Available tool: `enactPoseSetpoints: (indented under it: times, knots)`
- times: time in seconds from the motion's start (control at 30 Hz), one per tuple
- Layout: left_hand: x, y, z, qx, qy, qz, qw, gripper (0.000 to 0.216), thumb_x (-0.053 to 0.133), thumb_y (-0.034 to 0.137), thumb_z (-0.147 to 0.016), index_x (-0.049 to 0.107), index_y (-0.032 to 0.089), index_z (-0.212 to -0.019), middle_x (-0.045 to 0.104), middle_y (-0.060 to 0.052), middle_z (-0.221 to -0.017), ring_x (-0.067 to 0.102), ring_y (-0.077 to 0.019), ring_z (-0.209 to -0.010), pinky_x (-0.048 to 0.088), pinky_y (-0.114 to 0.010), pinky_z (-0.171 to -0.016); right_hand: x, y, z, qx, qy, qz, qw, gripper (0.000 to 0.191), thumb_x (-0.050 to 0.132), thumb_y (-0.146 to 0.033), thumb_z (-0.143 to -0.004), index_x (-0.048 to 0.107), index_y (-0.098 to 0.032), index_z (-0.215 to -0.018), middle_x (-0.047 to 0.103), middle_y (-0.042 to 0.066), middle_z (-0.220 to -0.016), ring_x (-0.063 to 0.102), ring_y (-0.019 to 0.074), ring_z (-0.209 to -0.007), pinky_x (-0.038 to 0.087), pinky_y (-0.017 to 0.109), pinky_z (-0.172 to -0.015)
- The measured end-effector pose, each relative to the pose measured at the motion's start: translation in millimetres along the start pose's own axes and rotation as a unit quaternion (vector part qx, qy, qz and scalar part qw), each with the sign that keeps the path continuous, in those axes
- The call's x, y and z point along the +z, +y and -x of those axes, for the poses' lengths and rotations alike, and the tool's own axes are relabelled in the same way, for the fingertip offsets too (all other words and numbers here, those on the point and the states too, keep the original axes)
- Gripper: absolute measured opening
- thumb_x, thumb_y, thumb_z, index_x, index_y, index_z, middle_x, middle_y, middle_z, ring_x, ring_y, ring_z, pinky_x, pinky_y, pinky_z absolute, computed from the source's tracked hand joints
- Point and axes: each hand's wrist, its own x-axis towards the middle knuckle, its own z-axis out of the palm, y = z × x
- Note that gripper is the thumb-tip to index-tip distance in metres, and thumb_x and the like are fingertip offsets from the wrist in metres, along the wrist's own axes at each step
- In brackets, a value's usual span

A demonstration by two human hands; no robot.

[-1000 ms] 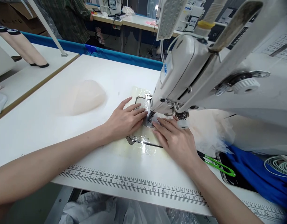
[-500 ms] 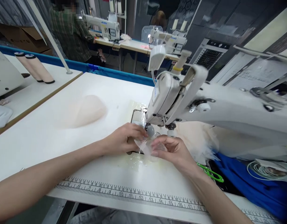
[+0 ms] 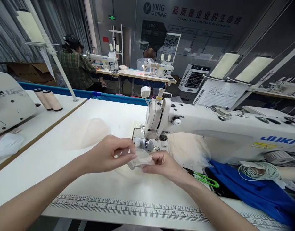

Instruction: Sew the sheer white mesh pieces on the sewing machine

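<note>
Between my two hands is a small piece of sheer whitish fabric [image 3: 142, 158], in front of the needle area of a white sewing machine [image 3: 155, 117]. My left hand [image 3: 111, 154] pinches its left edge between thumb and fingers. At the right edge, my right hand [image 3: 159, 162] grips it with thumb and forefinger. The fabric lies over the near end of the metal needle plate [image 3: 139, 144]. A pale peach sheer piece [image 3: 95, 131] lies flat on the white table left of the machine. More peach sheer fabric [image 3: 185, 147] is bunched under the machine arm.
A printed ruler [image 3: 125, 209] runs along the table's front edge. Green-handled thread snips [image 3: 207, 179], blue cloth [image 3: 253, 189] and coiled cord [image 3: 260, 171] lie at the right. Two thread cones [image 3: 52, 100] stand on the left table. A person [image 3: 76, 65] sits at another machine behind.
My view has tilted up, showing more of the room. Both hands have drawn back from the needle toward me, with the sheer fabric still held between them.
</note>
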Motion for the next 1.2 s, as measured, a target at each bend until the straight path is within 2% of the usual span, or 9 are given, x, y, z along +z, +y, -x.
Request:
enactPoseSetpoints:
  times: [0.13, 0.3, 0.5, 0.63, 0.8, 0.87, 0.93, 1.07, 1.2]
  knots:
    - [11, 34, 25, 0.042, -0.022, -0.096, 0.994, 0.014, 0.051, 0.022, -0.093, 0.065, 0.025, -0.093, 0.061, 0.005, -0.059, 0.052, -0.0088, -0.050, 0.040, -0.022, -0.055, 6, -6, 1, -0.017, 0.016, 0.088, 0.996, 0.024, 0.067, -0.043, -0.079, 0.077, -0.021, -0.080, 0.055, -0.004, -0.049, 0.044, 0.0097, -0.044, 0.040, 0.025, -0.048]
    - [23, 60, 52, -0.005, -0.199, 0.038, 0.979, 0.025, 0.059, 0.016, -0.085, 0.069, 0.033, -0.101, 0.072, 0.005, -0.074, 0.064, -0.0104, -0.060, 0.047, -0.018, -0.055, 12, -12, 4, -0.016, -0.038, -0.062, 0.997, 0.029, 0.058, -0.037, -0.084, 0.073, -0.019, -0.100, 0.073, 0.010, -0.106, 0.069, 0.0252, -0.094, 0.055, 0.038, -0.077]
    - [5, 6, 32, -0.141, 0.073, 0.057, 0.986, 0.035, 0.057, 0.038, -0.091, 0.059, 0.028, -0.124, 0.073, -0.002, -0.100, 0.068, -0.0161, -0.091, 0.055, -0.021, -0.071, 14, -14, 2, 0.000, -0.117, -0.203, 0.972, 0.043, 0.042, -0.044, -0.093, 0.071, -0.014, -0.105, 0.071, 0.016, -0.108, 0.070, 0.0281, -0.095, 0.052, 0.045, -0.086]
    - [10, -20, 17, -0.162, -0.083, 0.215, 0.959, 0.038, 0.033, 0.044, -0.101, 0.056, 0.026, -0.126, 0.063, -0.008, -0.128, 0.062, -0.0202, -0.112, 0.055, -0.029, -0.084, 22, -20, -2, 0.015, -0.129, -0.251, 0.959, 0.052, 0.040, -0.053, -0.095, 0.071, -0.012, -0.105, 0.071, 0.018, -0.106, 0.070, 0.0290, -0.092, 0.052, 0.046, -0.085]
    - [16, -21, 24, -0.228, -0.157, 0.437, 0.856, 0.034, 0.047, 0.050, -0.094, 0.065, 0.021, -0.099, 0.071, -0.005, -0.087, 0.069, -0.0199, -0.084, 0.054, -0.030, -0.073, 25, -21, -9, 0.037, -0.122, -0.267, 0.955, 0.042, 0.049, -0.047, -0.093, 0.072, -0.013, -0.103, 0.074, 0.015, -0.098, 0.071, 0.0254, -0.088, 0.054, 0.041, -0.083]
    - [11, -22, 34, -0.277, -0.161, 0.453, 0.832, 0.028, 0.058, 0.047, -0.088, 0.063, 0.020, -0.087, 0.055, 0.004, -0.053, 0.065, -0.0169, -0.061, 0.053, -0.030, -0.070, 26, -19, -12, 0.040, -0.111, -0.236, 0.964, 0.026, 0.065, -0.034, -0.084, 0.072, -0.016, -0.102, 0.074, 0.011, -0.100, 0.071, 0.0224, -0.086, 0.055, 0.037, -0.082]
    - [2, -23, 47, -0.308, -0.143, 0.446, 0.828, 0.024, 0.066, 0.041, -0.084, 0.059, 0.019, -0.077, 0.040, 0.009, -0.044, 0.060, -0.0139, -0.052, 0.051, -0.028, -0.068, 29, -16, -14, 0.035, -0.090, -0.192, 0.977, 0.022, 0.072, -0.024, -0.077, 0.073, -0.019, -0.099, 0.073, 0.008, -0.102, 0.071, 0.0206, -0.087, 0.055, 0.035, -0.081]
    - [-19, -30, 76, -0.341, -0.030, 0.397, 0.852, 0.023, 0.071, 0.037, -0.080, 0.059, 0.019, -0.074, 0.063, 0.001, -0.072, 0.063, -0.0140, -0.074, 0.051, -0.025, -0.076, 41, -7, -26, 0.021, -0.049, -0.076, 0.996, 0.016, 0.069, -0.032, -0.081, 0.076, -0.019, -0.086, 0.074, 0.007, -0.088, 0.071, 0.0185, -0.080, 0.056, 0.031, -0.075]
    - [-42, -47, 99, -0.371, 0.109, 0.354, 0.851, 0.027, 0.067, 0.044, -0.083, 0.064, 0.018, -0.077, 0.061, -0.001, -0.075, 0.059, -0.0118, -0.068, 0.050, -0.021, -0.062, 60, -5, -56, -0.036, -0.027, -0.035, 0.998, 0.018, 0.066, -0.035, -0.082, 0.075, -0.021, -0.088, 0.074, 0.005, -0.082, 0.067, 0.0157, -0.072, 0.054, 0.029, -0.068]
